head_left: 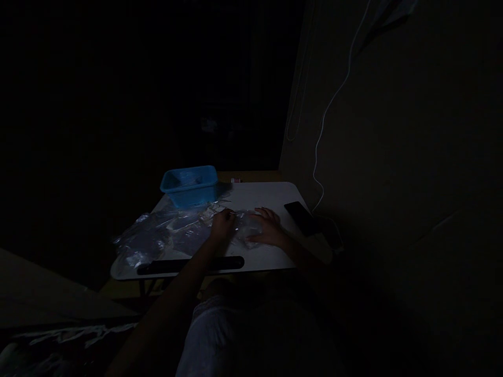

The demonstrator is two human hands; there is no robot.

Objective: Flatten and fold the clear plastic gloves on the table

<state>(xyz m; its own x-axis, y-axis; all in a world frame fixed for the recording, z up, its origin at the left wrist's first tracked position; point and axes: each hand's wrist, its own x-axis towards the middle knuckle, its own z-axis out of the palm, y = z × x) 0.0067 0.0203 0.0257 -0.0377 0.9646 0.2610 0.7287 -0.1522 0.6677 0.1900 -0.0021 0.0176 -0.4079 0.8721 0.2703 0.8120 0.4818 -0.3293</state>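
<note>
My left hand [223,225] is closed on the left edge of a clear plastic bag [242,229] that lies on the white table [264,195]. Fingers spread, my right hand [268,228] rests on the right part of the same bag. What the bag may contain is too dark to make out. Left of my hands, a pile of crumpled clear plastic bags [145,241] covers the table's left side. Behind the pile stands a blue plastic basket [192,196] with some clear plastic inside.
A dark phone [302,218] lies at the table's right edge. A white cable [323,118] hangs along the right wall. Along the front edge runs a black strip [223,263]. At the far edge is a small pinkish-white item [236,180]. The room is very dark.
</note>
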